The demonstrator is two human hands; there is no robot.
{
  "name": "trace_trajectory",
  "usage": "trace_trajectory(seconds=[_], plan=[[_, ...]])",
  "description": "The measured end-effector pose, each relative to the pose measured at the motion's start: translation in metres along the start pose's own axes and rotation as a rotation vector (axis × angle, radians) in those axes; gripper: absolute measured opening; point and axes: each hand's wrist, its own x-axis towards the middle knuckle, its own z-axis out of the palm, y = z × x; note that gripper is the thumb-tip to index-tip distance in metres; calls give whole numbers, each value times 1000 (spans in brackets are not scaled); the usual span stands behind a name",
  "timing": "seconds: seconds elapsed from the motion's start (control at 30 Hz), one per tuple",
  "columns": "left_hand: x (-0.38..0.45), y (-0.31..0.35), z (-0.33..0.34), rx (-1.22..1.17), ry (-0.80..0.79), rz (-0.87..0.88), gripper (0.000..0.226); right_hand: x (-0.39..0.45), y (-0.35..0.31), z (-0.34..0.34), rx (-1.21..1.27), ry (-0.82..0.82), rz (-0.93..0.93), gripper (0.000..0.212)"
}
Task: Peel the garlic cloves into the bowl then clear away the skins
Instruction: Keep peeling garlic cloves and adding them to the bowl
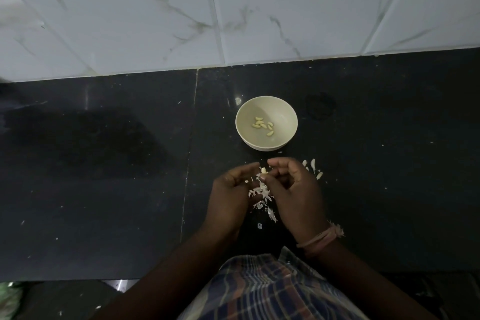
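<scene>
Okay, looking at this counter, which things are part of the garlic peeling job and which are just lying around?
Part of the job:
bowl holding peeled cloves
clove pinched between left hand and right hand
skins piled under the hands
unpeeled cloves beside the right hand

Just lying about:
green thing, bottom left corner
wrist thread

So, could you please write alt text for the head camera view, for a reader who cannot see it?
Two hands, left hand and right hand, peel a garlic clove over papery skins on a black counter. Beyond them, a cream bowl holds several peeled cloves; white marbled tiles rise behind.
</scene>
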Motion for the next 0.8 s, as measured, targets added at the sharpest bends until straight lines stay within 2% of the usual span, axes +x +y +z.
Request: trace_trajectory(seconds=[0.1,0.2,0.47,0.63,0.8], plan=[[-2,1,3,-61,-27,11,21,2,-5,-2,-15,4,-9,21],[-2,3,5,-158,-59,6,19,6,-7,-5,-23,-16,-4,14],[-2,7,11,-157,-56,56,12,10,-9,-12,9,-24,-1,6],[-3,12,13,-82,-51,148,12,13,-14,-10,49,-6,40,5],[-8,21,11,140,-13,314,9,15,-17,-11,28,-28,4,8]])
